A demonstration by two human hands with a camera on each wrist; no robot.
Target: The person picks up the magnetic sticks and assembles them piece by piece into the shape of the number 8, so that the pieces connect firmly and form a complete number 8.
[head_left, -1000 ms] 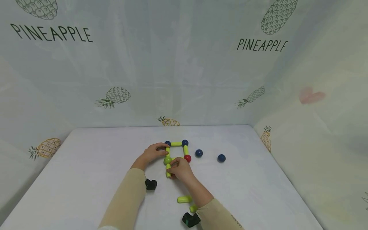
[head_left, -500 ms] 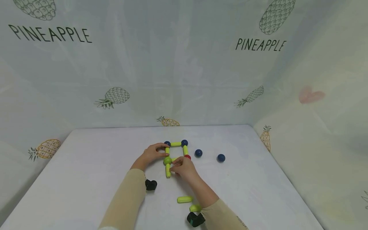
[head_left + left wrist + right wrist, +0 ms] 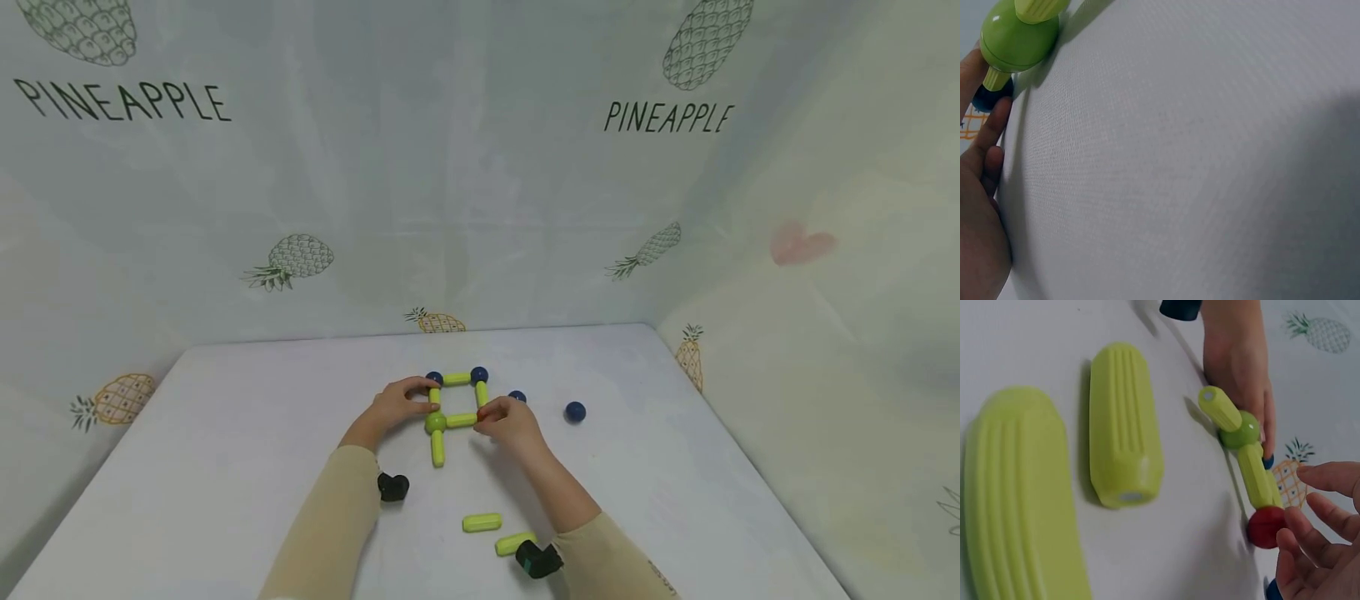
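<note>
In the head view, yellow-green magnetic rods and balls form a square on the table. My left hand holds its left rod, fingers around it between a blue ball and the green ball. From the green ball another rod points toward me. At the near right corner, my right hand has its fingertips right at the red ball. Those fingers are apart and loosely bent in the right wrist view. A second blue ball marks the far right corner.
Two loose rods, a far one and a near one, lie toward me, close to the right wrist's black camera. Right of the square are a partly hidden blue ball and another blue ball. A pineapple-print curtain stands behind.
My right hand has left the near rod under the green ball and moved right to the red ball. The left hand keeps its place on the left rod.
</note>
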